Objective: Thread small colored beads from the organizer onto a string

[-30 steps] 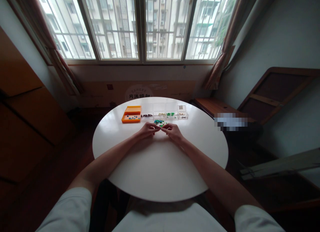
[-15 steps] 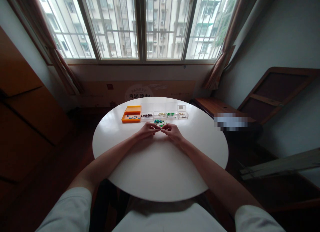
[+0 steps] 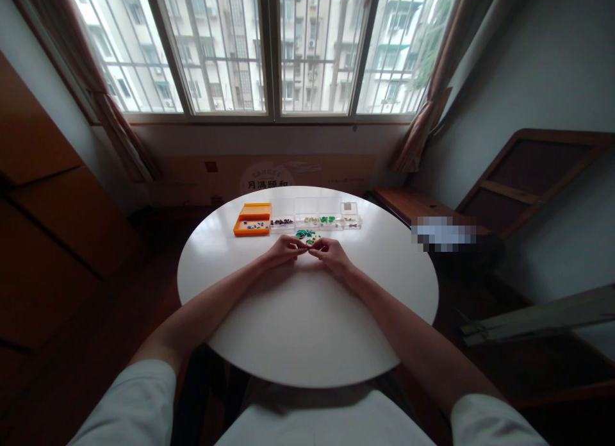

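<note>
My left hand [image 3: 284, 249] and my right hand [image 3: 331, 254] rest on the round white table [image 3: 307, 318], fingertips pinched and almost touching each other. Something tiny sits between the fingertips, too small to name. Just beyond them lies a small pile of green and blue beads [image 3: 306, 235]. Behind the pile stand an orange box [image 3: 252, 220] with its lid up and a clear divided box [image 3: 317, 219] holding dark, yellow and green pieces.
A barred window fills the far wall, with curtains at both sides. Wooden furniture stands to the left, and a wooden bench [image 3: 413, 206] and a leaning frame are to the right. A cardboard box [image 3: 269, 173] stands behind the table.
</note>
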The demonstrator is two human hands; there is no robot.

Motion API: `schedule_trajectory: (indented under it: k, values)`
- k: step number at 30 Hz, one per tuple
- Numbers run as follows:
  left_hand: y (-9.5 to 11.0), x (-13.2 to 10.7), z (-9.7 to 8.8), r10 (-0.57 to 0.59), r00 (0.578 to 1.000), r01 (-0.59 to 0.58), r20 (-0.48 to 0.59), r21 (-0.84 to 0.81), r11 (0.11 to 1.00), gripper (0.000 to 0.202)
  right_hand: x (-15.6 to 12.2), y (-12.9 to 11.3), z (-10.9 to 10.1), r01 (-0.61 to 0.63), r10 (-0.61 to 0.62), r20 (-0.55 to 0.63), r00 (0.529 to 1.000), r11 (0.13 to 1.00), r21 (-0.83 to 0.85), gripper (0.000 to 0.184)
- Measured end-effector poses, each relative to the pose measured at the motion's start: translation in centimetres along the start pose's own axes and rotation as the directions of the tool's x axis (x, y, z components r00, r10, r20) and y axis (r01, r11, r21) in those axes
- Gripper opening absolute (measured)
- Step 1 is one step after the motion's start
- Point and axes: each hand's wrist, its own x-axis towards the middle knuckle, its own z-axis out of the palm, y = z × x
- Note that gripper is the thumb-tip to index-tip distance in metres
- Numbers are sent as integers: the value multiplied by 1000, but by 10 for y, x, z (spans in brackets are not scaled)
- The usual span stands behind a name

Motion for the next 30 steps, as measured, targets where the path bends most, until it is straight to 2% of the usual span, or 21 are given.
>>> schedule_trajectory:
  k: [30]
  values:
    - [-3,1,0,-24,1000,24,-4,-16,1000,40,0,-1,0,24,-24,-3,1000,1000,-13,24]
